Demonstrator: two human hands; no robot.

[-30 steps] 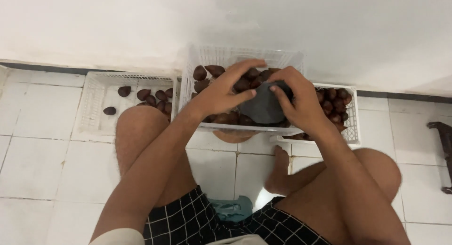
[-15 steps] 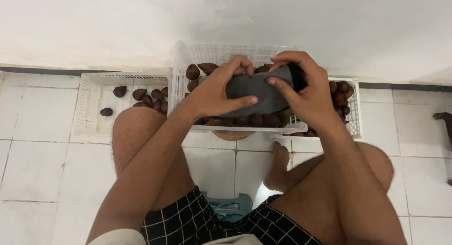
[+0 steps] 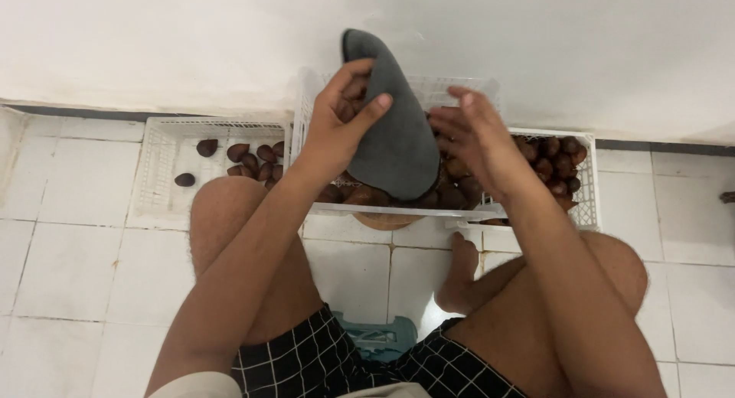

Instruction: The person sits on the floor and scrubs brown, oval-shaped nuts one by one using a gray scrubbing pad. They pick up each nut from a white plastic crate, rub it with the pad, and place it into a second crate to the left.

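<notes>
Checked black-and-white shorts point(image 3: 321, 360) fill the near edge of the view, and a blue-green plastic stool point(image 3: 380, 338) shows between the legs, on the tiled floor point(image 3: 69, 268). Past the knees stands the middle white crate point(image 3: 398, 209), heaped with brown scaly fruits point(image 3: 360, 193); take it as the landmark. Above it hangs a grey cloth point(image 3: 394, 130), pinched near its top by the left hand point(image 3: 341, 126), fingers and thumb closed on the fabric. The right hand point(image 3: 475, 141) is open, fingers spread, just right of the cloth and apart from it or barely brushing its edge. Left of the middle crate a second white crate point(image 3: 157, 157) holds a few loose fruits point(image 3: 249, 159); to the right a third crate point(image 3: 586, 203) is packed with more.

To do this well, I judge the left hand should keep its pinch high so the cloth hangs free, while the right takes the lower hem without dragging fruit out.

Compared with half a second ago, the cloth has risen: then both hands held it bunched low over the middle crate; now it hangs long, and the right hand has let go. The crates have not moved.
</notes>
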